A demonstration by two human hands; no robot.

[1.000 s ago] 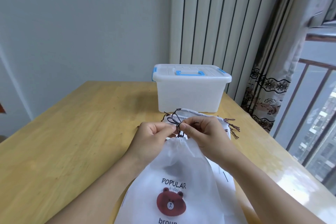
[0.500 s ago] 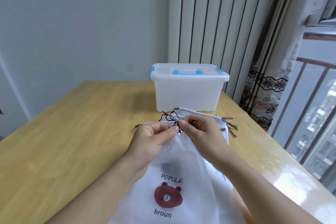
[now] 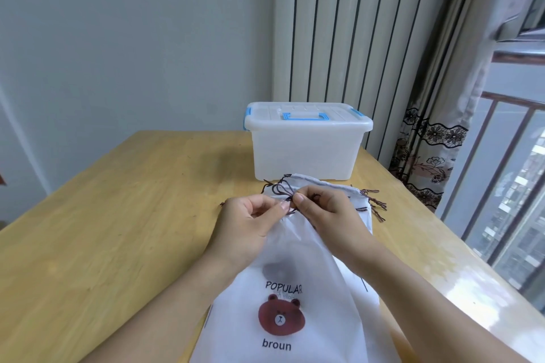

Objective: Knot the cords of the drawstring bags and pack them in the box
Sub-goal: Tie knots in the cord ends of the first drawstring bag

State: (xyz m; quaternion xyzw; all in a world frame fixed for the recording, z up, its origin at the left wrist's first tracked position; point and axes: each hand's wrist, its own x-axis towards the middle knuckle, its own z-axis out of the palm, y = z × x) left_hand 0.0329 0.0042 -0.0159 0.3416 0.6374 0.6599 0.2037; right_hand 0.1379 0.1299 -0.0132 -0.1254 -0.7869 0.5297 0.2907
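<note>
A white drawstring bag (image 3: 292,268) with a brown bear print lies on top of other white bags (image 3: 362,215) on the wooden table (image 3: 118,230). Its neck is gathered between my hands. My left hand (image 3: 250,221) and my right hand (image 3: 324,209) both pinch the dark brown cord (image 3: 281,190), which forms loops just above my fingertips. More frayed cord ends (image 3: 374,203) stick out to the right of the lower bags. The translucent white box (image 3: 306,141) with a shut lid and blue handle stands just behind the bags.
A striped curtain (image 3: 354,38) hangs behind the box. At the right are a patterned curtain (image 3: 427,141) and a window railing (image 3: 501,171). The table's right edge runs close to my right forearm. Bare tabletop stretches to the left.
My hands keep working the cord at the bag's neck; the loops have shifted slightly. The view has dipped a little, showing more of the bear print.
</note>
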